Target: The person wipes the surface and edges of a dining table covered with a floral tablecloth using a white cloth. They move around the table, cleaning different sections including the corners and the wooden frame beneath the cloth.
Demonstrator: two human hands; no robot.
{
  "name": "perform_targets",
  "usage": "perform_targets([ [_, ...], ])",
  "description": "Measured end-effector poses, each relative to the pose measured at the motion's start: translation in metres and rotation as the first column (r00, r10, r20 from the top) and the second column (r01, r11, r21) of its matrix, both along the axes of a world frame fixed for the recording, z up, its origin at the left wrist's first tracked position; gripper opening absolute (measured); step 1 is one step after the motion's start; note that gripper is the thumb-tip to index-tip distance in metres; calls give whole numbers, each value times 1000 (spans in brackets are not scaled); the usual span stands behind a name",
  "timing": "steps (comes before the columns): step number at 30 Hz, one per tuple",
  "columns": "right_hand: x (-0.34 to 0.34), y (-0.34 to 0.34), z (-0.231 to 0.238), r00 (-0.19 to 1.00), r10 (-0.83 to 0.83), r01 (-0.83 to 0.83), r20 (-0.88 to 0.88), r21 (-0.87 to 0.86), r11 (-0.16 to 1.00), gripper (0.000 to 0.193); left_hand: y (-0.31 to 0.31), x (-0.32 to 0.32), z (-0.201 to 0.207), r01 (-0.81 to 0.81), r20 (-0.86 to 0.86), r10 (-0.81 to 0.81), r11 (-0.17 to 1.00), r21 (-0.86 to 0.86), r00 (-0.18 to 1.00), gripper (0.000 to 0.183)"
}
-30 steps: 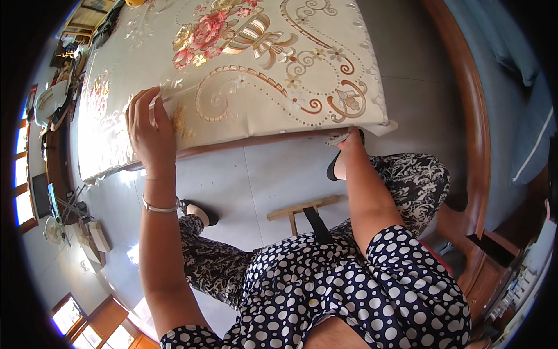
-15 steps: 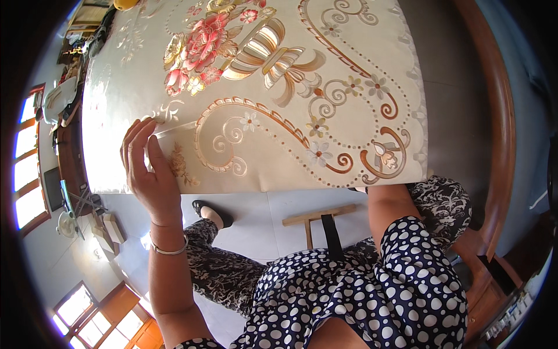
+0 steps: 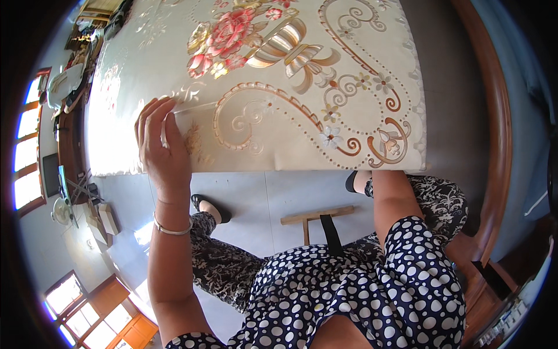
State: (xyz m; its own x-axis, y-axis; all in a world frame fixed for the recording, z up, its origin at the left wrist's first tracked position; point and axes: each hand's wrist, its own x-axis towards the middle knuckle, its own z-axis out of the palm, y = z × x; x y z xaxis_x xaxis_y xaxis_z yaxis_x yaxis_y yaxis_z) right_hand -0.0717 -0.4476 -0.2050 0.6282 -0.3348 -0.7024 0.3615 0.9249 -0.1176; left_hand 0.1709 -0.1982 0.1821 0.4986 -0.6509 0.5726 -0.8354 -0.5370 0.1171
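My left hand lies at the near left of a cream tablecloth printed with pink flowers and brown-gold scrolls. Its fingers are stretched out side by side, with the thumb apart from them. A thin straight crease in the cloth runs rightward from near the fingertips. The cloth covers a table and ends in a straight near edge. My right forearm passes beneath that edge near the right corner, so the table and cloth hide my right hand.
Under the near edge, a wooden bar with a black strap stands before my body. Curved brown wood borders the right side. A white fan and boxes stand on the left, below windows.
The view has shifted, and the cloth's near edge sits higher in it. My left hand and the printed flowers appear farther up and right. The right hand stays hidden.
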Motion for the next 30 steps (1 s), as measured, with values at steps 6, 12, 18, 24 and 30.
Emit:
perform_targets([
  [6,1,15,4,993,-9,6,118,19,1000,48,0,1,-3,14,23,-13,999,-31,1000,17],
  [12,8,46,16,981,-82,93,-175,52,994,52,3,6,-6,27,68,-22,997,-71,997,14],
  [18,8,51,92,990,-87,85,-110,-22,996,50,1,5,-10,-10,63,19,990,-141,998,11],
  [24,-1,52,141,986,-90,82,-137,-61,995,36,1,10,-17,-64,104,81,986,-155,991,11],
  [30,1,58,168,995,-91,94,34,-104,990,33,2,10,-19,-74,96,91,983,-166,991,11],
])
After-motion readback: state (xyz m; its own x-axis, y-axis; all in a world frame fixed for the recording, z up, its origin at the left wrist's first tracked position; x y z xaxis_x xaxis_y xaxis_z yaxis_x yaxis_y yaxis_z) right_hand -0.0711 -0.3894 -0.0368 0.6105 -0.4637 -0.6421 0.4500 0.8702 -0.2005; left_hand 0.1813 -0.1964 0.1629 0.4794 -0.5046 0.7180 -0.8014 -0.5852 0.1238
